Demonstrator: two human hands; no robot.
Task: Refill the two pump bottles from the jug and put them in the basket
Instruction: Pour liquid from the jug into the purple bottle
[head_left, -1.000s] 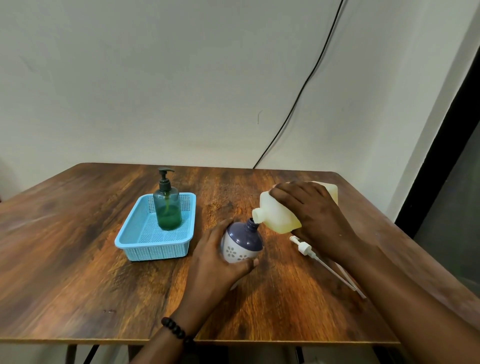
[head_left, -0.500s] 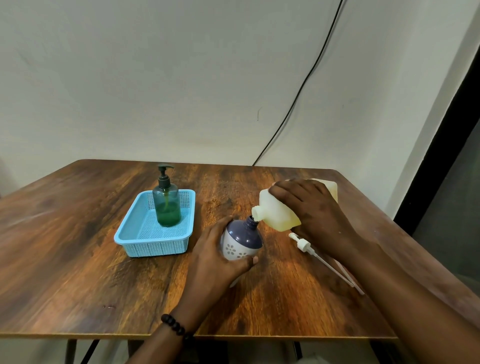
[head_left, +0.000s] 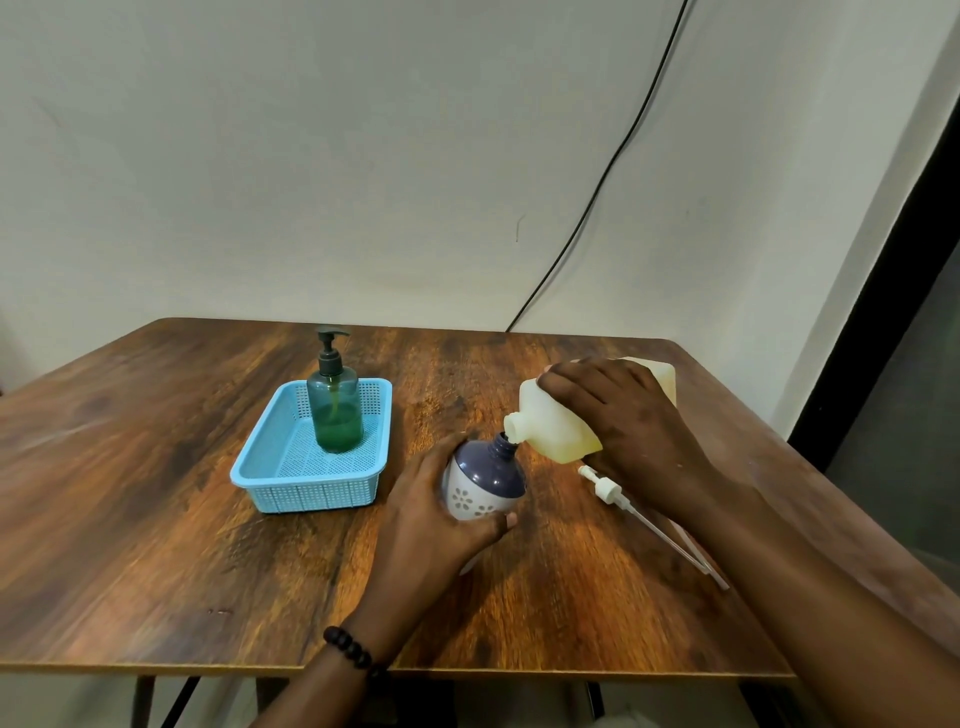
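My left hand (head_left: 434, 514) grips a round white bottle with a purple top (head_left: 485, 480), its neck open and tilted to the right. My right hand (head_left: 623, 421) holds a pale yellow jug (head_left: 558, 426) tipped over, its spout touching the bottle's neck. The bottle's white pump with its long tube (head_left: 639, 512) lies on the table, partly under my right forearm. A green pump bottle (head_left: 335, 410) with a dark pump stands upright in the blue basket (head_left: 260, 473) at the left.
The wooden table (head_left: 156, 545) has its front edge close to me and its right edge near a dark doorway. A black cable (head_left: 597, 192) runs down the wall behind the table.
Both hands, the jug and the white bottle hold the same pose. Only the camera has shifted slightly.
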